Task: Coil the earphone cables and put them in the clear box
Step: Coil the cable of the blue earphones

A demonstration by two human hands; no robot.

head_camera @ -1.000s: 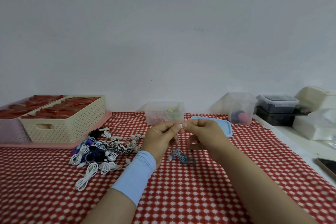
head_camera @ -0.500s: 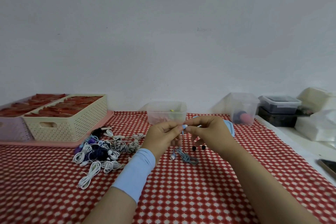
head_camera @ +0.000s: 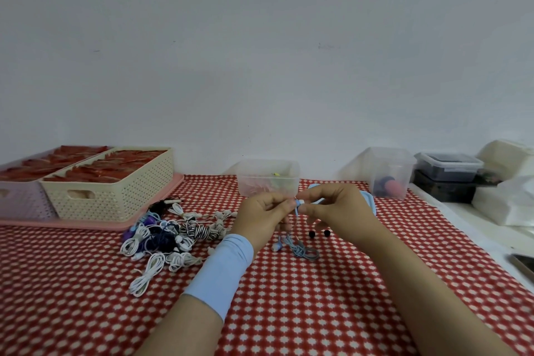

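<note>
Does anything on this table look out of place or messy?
Two small black round bits lie loose on the red checked cloth, joined to no earphone. The blue-grey earphone cable pinched by the left hand and right hand ends in a knotted bunch.

Both forearms come in from the bottom and angle toward each other, with the hands meeting in the middle, nearly touching. Left hand point(head_camera: 264, 211) and right hand point(head_camera: 336, 208) both have their fingertips curled in, pinching the same blue earphone point(head_camera: 298, 205) between them. The left wrist has a light blue wristband point(head_camera: 222, 266) on it.
</note>
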